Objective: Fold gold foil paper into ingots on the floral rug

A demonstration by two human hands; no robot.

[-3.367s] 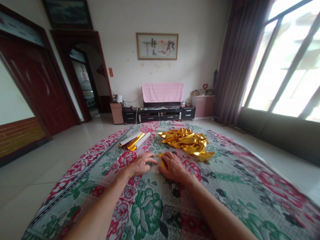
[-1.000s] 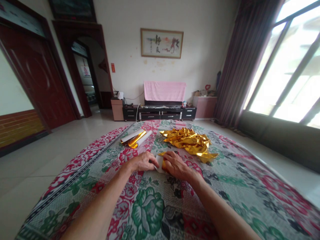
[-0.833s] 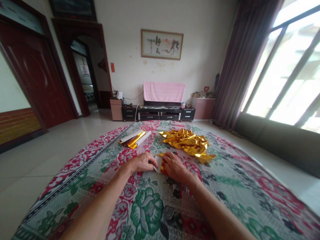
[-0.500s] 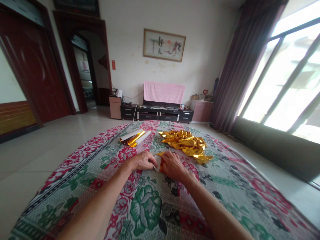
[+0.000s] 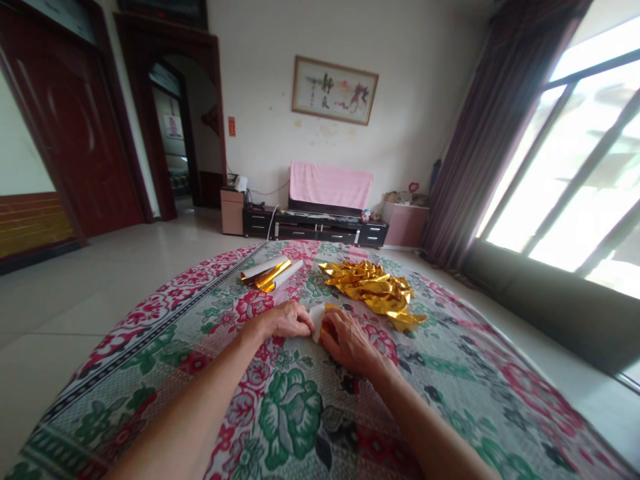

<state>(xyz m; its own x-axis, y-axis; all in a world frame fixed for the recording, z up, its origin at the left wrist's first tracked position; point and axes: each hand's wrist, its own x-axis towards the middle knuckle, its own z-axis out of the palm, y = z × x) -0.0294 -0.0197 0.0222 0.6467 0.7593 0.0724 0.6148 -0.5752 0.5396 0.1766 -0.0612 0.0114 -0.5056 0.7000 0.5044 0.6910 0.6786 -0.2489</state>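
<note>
Between my hands, low over the flowered tablecloth (image 5: 290,413), is a small piece of gold foil paper (image 5: 317,320) with its white back partly showing. My left hand (image 5: 287,320) pinches the white left edge, thumb and fingers together. Curled over the gold right side is my right hand (image 5: 347,340), its fingers hiding part of the sheet. Just beyond my right hand lies a heap of folded gold foil pieces (image 5: 373,287). Beyond my left hand rest curled sheets of gold foil paper (image 5: 273,273), white on the outer side.
Past the round table's far edge stands a low black TV cabinet (image 5: 320,233) with a pink cloth (image 5: 330,183) over the screen. A dark curtain (image 5: 465,147) hangs by the window at right. Red-brown doors (image 5: 65,133) are at left.
The foil paper has shifted slightly between my hands, and more of its white side now stands up. My right hand's fingers have moved a little. The camera view has turned slightly.
</note>
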